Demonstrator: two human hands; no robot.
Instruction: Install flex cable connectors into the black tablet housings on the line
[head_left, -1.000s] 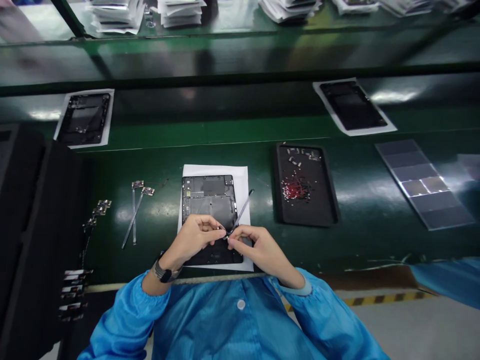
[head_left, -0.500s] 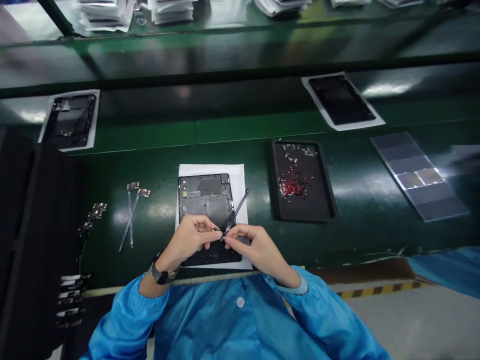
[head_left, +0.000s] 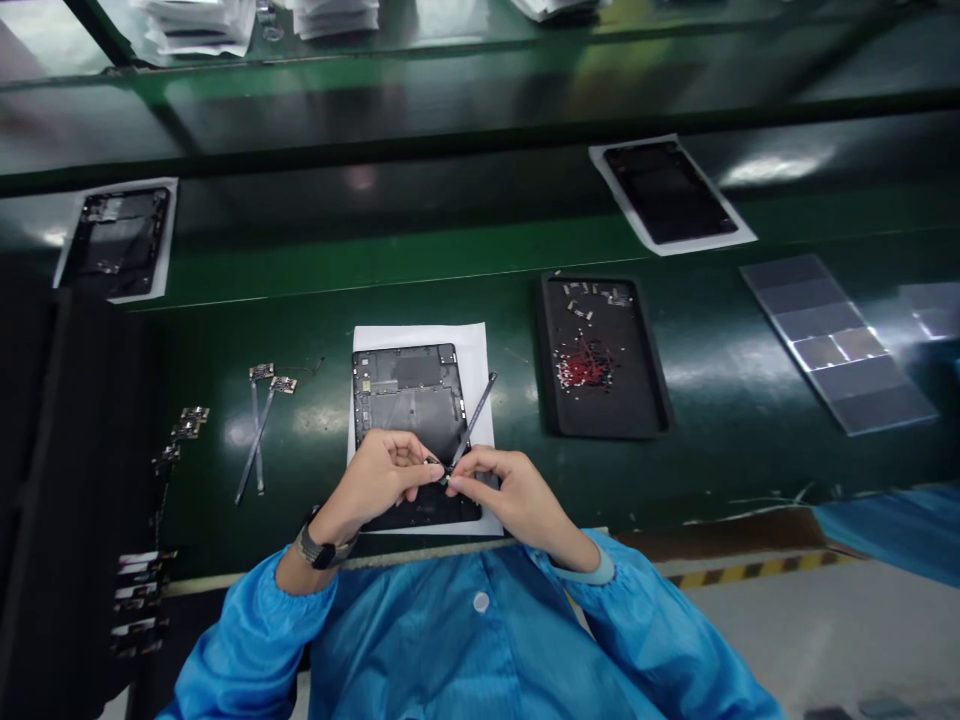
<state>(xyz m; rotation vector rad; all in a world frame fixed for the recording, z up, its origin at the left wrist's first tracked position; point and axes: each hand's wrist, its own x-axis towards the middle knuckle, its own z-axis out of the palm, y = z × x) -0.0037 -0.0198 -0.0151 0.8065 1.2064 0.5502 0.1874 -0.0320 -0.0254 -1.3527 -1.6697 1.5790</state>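
Over the lower part of a black tablet back housing [head_left: 412, 405], my two hands meet fingertip to fingertip. Thumb and fingers of my left hand [head_left: 386, 475] pinch a small circuit board, mostly covered by the fingertips. A flat dark ribbon cable [head_left: 475, 412] rises from that spot, slanting up to the right past the housing's edge. My right hand [head_left: 506, 488] is closed in a pinch at the cable's lower end, against the board; the exact contact is hidden. The housing lies on a white sheet [head_left: 474, 350].
Left of the housing lie two small boards with ribbon cables [head_left: 261, 430]. A black tray [head_left: 607, 420] on the right holds red-and-black wires and small metal parts. Further tablet housings [head_left: 671, 195] lie behind on white sheets. A clear panel [head_left: 836, 340] lies far right; a black stack [head_left: 67, 480] stands left.
The ribbon cable stands slightly steeper at the fingertips. Both hands keep nearly the same pinch. The whole view has shifted slightly.
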